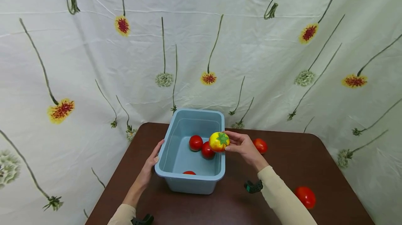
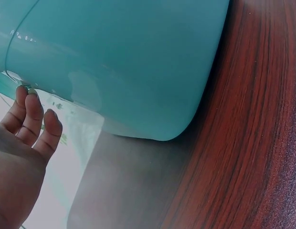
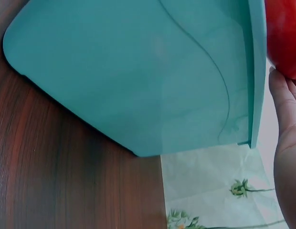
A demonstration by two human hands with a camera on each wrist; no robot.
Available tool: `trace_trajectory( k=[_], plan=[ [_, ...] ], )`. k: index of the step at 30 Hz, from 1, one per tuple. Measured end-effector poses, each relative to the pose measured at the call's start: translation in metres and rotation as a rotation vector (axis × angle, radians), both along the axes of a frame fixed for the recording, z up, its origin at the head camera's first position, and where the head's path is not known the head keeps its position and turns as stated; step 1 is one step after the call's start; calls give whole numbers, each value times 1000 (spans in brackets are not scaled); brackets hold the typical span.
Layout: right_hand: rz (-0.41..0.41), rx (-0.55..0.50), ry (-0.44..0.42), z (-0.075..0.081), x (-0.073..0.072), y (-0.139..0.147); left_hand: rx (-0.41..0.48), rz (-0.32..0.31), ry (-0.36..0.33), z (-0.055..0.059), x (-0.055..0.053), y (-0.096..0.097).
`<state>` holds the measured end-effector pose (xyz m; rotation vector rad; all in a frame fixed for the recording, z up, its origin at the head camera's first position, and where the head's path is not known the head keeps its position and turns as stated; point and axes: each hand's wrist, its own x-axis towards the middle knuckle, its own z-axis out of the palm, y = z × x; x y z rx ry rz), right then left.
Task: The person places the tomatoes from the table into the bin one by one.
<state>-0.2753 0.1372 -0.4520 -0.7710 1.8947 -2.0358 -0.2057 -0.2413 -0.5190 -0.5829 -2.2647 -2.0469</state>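
Note:
A light blue plastic bin (image 1: 176,175) stands on the table, tilted slightly in the head view. My left hand (image 1: 147,172) holds its left rim, with the thumb at the edge and fingers along the outer wall. Above the bin's right rim, my right hand (image 1: 244,146) pinches a tomato (image 1: 219,141), yellow with a green leafy top. From below, in the right wrist view, this tomato (image 3: 284,38) looks red. Inside the bin lie a red tomato (image 1: 196,142), a second red tomato (image 1: 207,151) and, partly hidden by the front wall, another red tomato (image 1: 189,172).
On the dark brown table (image 1: 238,204), one red tomato (image 1: 260,145) lies behind my right wrist and another red tomato (image 1: 305,197) sits right of my right sleeve. A white flowered cloth (image 1: 188,50) hangs behind the table. Each wrist wears a dark strap.

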Motion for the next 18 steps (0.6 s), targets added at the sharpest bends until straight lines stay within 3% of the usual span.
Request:
trace_trajectory(
  k=[11,18],
  plan=[
    [23,1,-20,5,0,-10,-5,14,0,1,2,2],
    [32,-41,-14,2,3,-8,-6,-19,-13,1,0,1]
  ],
)
